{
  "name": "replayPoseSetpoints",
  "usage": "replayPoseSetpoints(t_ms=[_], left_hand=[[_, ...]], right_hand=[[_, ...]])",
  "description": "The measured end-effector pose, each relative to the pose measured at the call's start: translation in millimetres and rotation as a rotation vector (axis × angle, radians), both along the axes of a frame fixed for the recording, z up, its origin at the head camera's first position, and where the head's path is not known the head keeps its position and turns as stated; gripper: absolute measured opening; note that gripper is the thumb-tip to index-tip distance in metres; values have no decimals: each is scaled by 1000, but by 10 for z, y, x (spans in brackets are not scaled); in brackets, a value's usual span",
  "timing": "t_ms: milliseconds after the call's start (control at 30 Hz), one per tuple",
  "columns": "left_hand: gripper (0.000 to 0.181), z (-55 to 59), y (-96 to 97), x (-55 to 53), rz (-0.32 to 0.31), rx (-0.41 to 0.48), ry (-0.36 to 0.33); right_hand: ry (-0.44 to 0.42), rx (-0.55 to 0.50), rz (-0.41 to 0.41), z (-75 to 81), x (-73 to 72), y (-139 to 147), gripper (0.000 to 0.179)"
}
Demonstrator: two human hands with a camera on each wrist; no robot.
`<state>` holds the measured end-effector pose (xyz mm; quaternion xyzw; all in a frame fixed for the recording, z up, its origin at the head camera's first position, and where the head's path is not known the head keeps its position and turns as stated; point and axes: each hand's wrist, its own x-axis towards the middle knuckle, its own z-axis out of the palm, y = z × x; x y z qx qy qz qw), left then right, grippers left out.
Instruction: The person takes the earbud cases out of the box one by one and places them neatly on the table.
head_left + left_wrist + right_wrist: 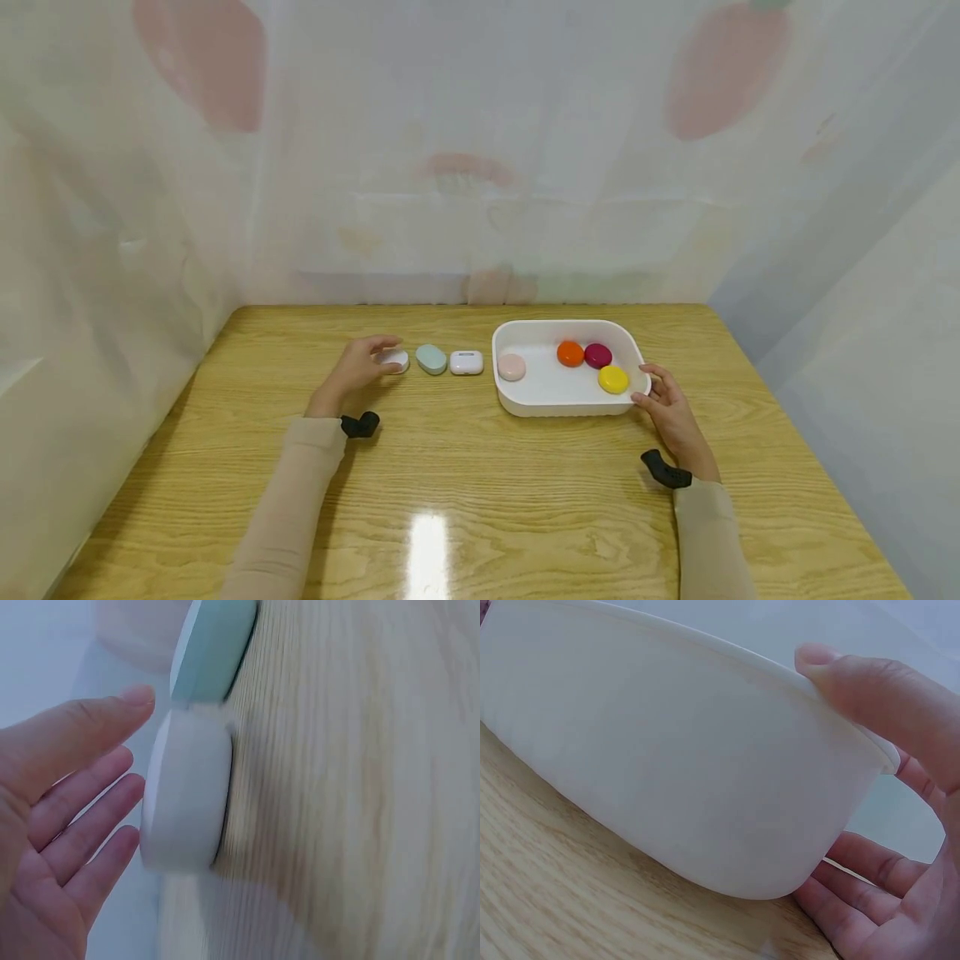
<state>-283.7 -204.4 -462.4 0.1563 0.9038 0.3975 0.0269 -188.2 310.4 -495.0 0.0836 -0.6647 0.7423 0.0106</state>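
Note:
A white rounded case point(395, 359) lies on the wooden table, its pale side wall point(187, 791) large in the left wrist view. My left hand point(365, 363) is right at it, thumb and fingers spread around its left part, the fingers loosely bent. At the right end of a white plastic bin point(555, 409), my right hand point(672, 414) grips the corner. The thumb presses on the rim while the other fingers lie against the outer wall point(705, 765). Inside the bin are pink point(512, 367), orange point(570, 353), magenta point(597, 356) and yellow point(613, 379) rounded pieces.
A mint-green oval case point(431, 359) and a white earbud case point(467, 362) lie in a row between my left hand and the bin. Pale printed curtains point(480, 233) hang behind and beside the table point(525, 500).

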Motion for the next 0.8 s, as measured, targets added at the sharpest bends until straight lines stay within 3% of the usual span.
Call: replayPoseSetpoints(t_ms=[233, 433, 800], left_hand=[[53, 19, 263, -34, -60, -70, 24], [57, -34, 360, -118, -103, -141, 48], [52, -67, 400, -134, -53, -112, 21]], right_hand=[[-6, 9, -20, -13, -6, 7, 41], [12, -6, 5, -33, -25, 7, 42], [9, -6, 5, -10, -8, 1, 43]])
